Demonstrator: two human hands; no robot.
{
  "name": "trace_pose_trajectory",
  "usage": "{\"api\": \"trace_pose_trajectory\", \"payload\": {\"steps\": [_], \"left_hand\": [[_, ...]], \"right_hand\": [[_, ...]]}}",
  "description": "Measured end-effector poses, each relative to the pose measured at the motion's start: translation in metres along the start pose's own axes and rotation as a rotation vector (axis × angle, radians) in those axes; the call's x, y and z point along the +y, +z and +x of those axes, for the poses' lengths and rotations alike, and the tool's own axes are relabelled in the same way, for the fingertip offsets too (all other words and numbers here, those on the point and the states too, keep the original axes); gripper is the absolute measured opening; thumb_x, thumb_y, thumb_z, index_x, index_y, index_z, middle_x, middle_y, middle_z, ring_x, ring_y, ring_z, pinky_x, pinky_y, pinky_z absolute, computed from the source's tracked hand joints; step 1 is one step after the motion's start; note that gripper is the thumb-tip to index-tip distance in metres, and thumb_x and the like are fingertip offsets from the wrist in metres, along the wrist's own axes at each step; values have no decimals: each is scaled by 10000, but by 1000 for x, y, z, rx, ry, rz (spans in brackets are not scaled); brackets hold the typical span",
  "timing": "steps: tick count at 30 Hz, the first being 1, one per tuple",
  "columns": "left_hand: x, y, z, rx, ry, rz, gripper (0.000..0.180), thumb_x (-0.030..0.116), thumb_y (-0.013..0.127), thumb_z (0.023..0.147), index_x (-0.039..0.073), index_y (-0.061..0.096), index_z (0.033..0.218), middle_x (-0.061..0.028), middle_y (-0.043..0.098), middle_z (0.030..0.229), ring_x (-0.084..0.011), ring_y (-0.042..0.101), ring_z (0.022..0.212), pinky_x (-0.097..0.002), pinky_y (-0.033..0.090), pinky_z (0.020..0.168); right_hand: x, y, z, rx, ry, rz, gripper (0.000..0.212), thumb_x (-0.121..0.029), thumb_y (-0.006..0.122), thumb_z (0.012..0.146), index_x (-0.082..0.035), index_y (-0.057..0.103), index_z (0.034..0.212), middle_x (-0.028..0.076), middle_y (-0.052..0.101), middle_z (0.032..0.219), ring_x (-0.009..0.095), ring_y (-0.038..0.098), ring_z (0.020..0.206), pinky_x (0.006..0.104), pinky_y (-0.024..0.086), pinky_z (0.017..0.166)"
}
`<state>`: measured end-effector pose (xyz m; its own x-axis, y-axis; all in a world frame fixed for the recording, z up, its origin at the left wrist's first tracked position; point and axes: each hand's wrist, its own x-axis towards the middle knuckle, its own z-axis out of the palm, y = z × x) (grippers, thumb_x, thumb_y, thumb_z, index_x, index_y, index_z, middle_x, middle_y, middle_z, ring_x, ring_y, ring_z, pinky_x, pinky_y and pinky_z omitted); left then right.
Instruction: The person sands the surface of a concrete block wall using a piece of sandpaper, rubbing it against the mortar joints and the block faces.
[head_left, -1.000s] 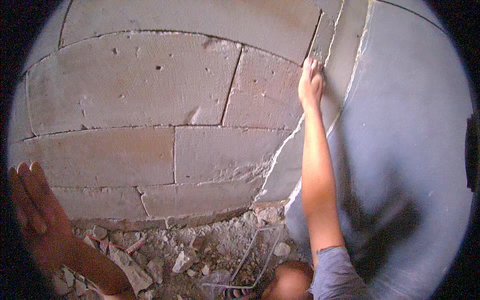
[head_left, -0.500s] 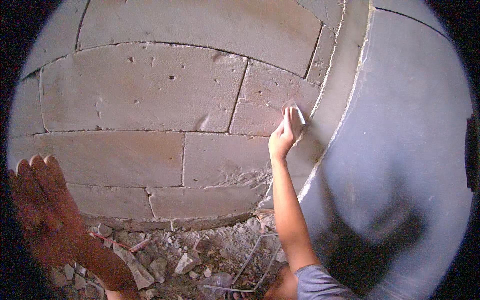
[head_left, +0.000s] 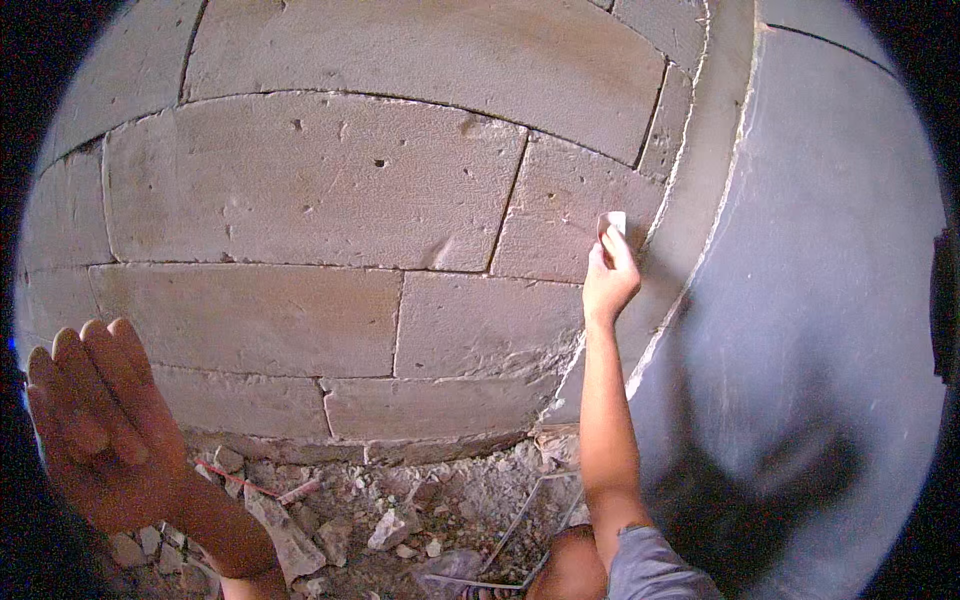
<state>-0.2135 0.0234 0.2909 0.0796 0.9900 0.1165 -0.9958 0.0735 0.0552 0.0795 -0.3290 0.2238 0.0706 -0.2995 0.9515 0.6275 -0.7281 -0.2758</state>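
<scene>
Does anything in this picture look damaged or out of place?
Yes: the wall block below and left of the right hand has a rough, chipped lower right corner, unlike its smoother face. Rubble also lies strewn along the foot of the wall.

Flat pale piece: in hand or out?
In hand: the flat pale piece is gripped in the right hand, its end showing above.
</scene>
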Motion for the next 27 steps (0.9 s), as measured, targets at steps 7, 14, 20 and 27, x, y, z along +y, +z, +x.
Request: {"api": "trace_pose_trajectory", "payload": {"steps": [7,14,20,27], "left_hand": [[1,-78,93,-1412,-462,-558,504,209,331,946,-99,261,1340,-304,330,1356,-418,249,1314,-550,62,1116],[10,-61,69,-854,-360,-356,490,213,333,951,-99,286,1325,-287,444,1227,-392,333,1266,-538,92,1107],[6,-40,40,-495,-232,-158,313,189,331,954,-67,418,1111,-186,484,895,-321,453,1043,-522,165,1082],[2,-62,66,-1029,-518,-242,192,133,362,930,45,427,773,-91,360,698,-223,418,774,-403,342,871]], "right_hand": [[25,-6,2,-190,300,297,369,-17,591,802,-33,506,1161,50,514,1043,134,510,925,274,428,850],[25,1,-5,-78,373,485,459,-50,664,786,-35,466,1200,35,495,992,106,487,870,247,418,810],[38,-3,-7,-33,215,252,374,-127,626,859,-6,493,1187,47,549,953,118,523,830,249,442,755],[15,-14,-3,38,392,302,295,-213,547,921,43,584,1062,80,621,992,139,582,828,254,457,746]]}}
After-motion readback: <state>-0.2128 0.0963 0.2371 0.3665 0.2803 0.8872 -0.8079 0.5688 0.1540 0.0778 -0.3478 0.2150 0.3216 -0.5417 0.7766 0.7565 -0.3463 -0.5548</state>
